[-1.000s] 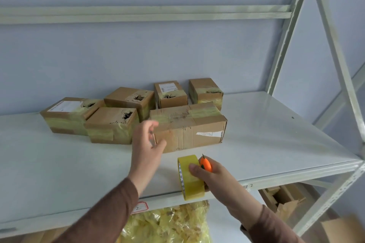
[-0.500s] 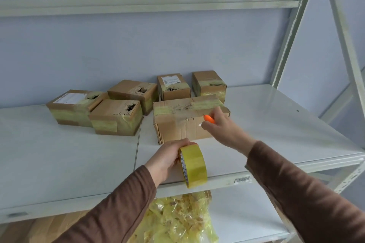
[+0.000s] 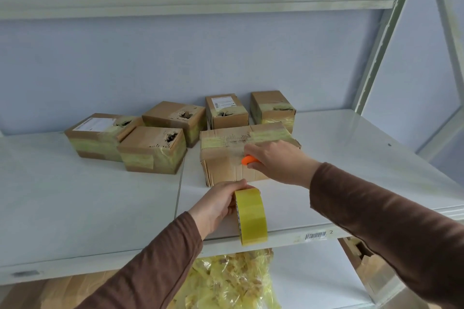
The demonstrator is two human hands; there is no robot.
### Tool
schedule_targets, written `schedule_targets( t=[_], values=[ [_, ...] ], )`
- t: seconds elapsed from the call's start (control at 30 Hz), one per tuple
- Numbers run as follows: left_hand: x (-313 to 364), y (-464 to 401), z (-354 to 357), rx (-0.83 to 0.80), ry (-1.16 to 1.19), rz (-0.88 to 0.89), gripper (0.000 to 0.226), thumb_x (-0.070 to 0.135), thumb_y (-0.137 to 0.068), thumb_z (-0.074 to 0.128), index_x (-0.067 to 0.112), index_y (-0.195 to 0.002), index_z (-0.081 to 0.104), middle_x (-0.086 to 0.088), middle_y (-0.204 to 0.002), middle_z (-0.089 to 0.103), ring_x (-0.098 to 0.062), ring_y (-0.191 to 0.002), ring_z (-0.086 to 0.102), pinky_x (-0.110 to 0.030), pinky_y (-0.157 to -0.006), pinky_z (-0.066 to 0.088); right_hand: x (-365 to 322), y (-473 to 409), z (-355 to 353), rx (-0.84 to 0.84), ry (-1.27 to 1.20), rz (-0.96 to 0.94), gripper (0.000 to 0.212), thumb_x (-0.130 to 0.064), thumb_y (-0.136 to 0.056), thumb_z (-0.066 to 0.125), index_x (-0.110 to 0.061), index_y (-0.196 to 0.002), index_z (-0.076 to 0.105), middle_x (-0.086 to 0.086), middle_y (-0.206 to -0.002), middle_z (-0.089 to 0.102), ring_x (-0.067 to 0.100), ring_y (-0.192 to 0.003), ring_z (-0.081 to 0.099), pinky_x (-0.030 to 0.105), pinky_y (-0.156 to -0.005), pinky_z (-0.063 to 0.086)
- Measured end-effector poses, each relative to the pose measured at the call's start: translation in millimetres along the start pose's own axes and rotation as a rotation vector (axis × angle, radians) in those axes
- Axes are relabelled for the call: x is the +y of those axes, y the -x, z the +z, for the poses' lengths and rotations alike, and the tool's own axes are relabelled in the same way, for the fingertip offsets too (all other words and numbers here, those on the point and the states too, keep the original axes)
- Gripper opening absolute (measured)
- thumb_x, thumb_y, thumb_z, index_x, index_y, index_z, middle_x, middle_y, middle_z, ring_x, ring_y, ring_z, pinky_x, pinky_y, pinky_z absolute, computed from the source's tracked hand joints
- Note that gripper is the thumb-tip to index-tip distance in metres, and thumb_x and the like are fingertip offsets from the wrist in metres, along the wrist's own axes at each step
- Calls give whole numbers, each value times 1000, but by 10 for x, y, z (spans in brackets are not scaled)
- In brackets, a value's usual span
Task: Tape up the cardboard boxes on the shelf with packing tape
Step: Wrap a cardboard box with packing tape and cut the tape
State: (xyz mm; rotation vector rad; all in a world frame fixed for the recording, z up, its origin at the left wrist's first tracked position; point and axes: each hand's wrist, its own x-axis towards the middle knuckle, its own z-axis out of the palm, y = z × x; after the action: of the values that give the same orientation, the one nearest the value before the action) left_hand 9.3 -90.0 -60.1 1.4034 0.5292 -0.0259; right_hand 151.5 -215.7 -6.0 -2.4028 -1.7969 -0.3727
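- shelf (image 3: 88,208) white metal deck, largest thing I see; six cardboard boxes sit toward its back; barcode label (image 3: 315,235) on the front lip
- bag of yellow tape scraps (image 3: 233,281) on the level below, under the front edge; irrelevant to the step, I think
- big box (image 3: 226,170) nearest me, right of the deck seam, yellowish tape band already across its top, front face creased; this is the task's box in hand
- five smaller boxes behind and left: left box (image 3: 93,135) with white label, front-left box (image 3: 153,150) just beside the big one, then three more at the back; all banded with tape, most torn on top
- right hand (image 3: 276,160) has moved from the shelf's front edge up onto the big box's top front edge; fingers curled round an orange cutter (image 3: 248,160), only its tip shows
- left hand (image 3: 218,204) has taken over the tape roll (image 3: 251,217); a second ago the right held it; now it grips the roll's far side, roll upright over the shelf front, just short of the big box
- my read: hand swap done; whether a strip runs from roll to box I can't tell; next is a pull and cut on the big box
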Motion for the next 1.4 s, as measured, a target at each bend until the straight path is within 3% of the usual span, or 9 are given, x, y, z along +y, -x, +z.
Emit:
schedule_targets(
  t=[0.2,0.37,0.57,0.67,0.8,0.9,1.03,1.23,1.4],
  values=[
    [-21,-82,-53,41,46,-7,40,24,-105,53,-9,-124,67,-31,-131,63,-46,-126,58,-53,-117,39,-14,-162,93,-132,173,5,15,-34,-105,52,-24,-117,54,-4,-93,65,19,-74,58,28,-59,38],
    [10,-46,-59,-2,20,-21,41,19,-106,50,-15,-125,64,-37,-131,60,-37,-108,60,-54,-112,41,74,5,57,-397,257,33,18,-28,-104,56,-25,-121,61,-3,-111,70,24,-102,67,32,-80,45],
    [107,-44,-57,-54,28,-64,44,17,-106,48,-18,-131,57,-32,-123,63,-34,-106,60,-48,-107,46,147,-103,-116,204,-384,194,13,-17,-99,62,-20,-108,54,-9,-93,61,12,-78,57,26,-64,41],
    [111,1,-62,-92,16,-97,42,18,-106,48,-16,-127,61,-26,-112,67,-32,-94,65,-46,-103,49,72,-194,140,299,-416,284,16,-19,-96,68,-11,-109,64,0,-105,63,19,-93,55,33,-75,45],
    [51,56,-166,-129,6,-78,39,21,-106,48,-11,-117,69,-19,-101,73,-22,-79,71,-32,-80,57,75,-217,501,475,-382,324,16,-24,-91,74,-12,-98,66,0,-97,63,19,-93,44,38,-78,43],
    [14,65,-217,-126,24,-60,42,22,-106,49,-13,-120,67,-20,-105,73,-23,-81,72,-31,-76,57,104,-158,680,512,-265,237,26,-35,-90,75,-17,-104,64,-3,-100,59,18,-93,40,33,-78,41],
    [-21,69,-220,-122,37,-43,44,23,-106,49,-14,-124,65,-20,-108,72,-26,-90,68,-37,-88,53,151,-91,823,500,-90,146,39,-34,-88,78,-17,-116,58,1,-111,55,24,-101,44,39,-85,48],
    [-43,78,-249,-110,31,-34,44,27,-105,50,-9,-122,68,-21,-112,73,-27,-96,69,-41,-95,51,63,-170,847,615,-290,281,52,-60,-80,76,-18,-108,63,-3,-104,57,18,-98,43,29,-82,39],
    [-61,95,-247,-124,24,-10,40,28,-105,51,-5,-114,73,-25,-116,73,-28,-99,70,-46,-104,50,-31,-173,940,579,-89,279,57,-55,-79,80,-15,-115,62,5,-111,59,27,-98,46,40,-81,48]
  ],
)
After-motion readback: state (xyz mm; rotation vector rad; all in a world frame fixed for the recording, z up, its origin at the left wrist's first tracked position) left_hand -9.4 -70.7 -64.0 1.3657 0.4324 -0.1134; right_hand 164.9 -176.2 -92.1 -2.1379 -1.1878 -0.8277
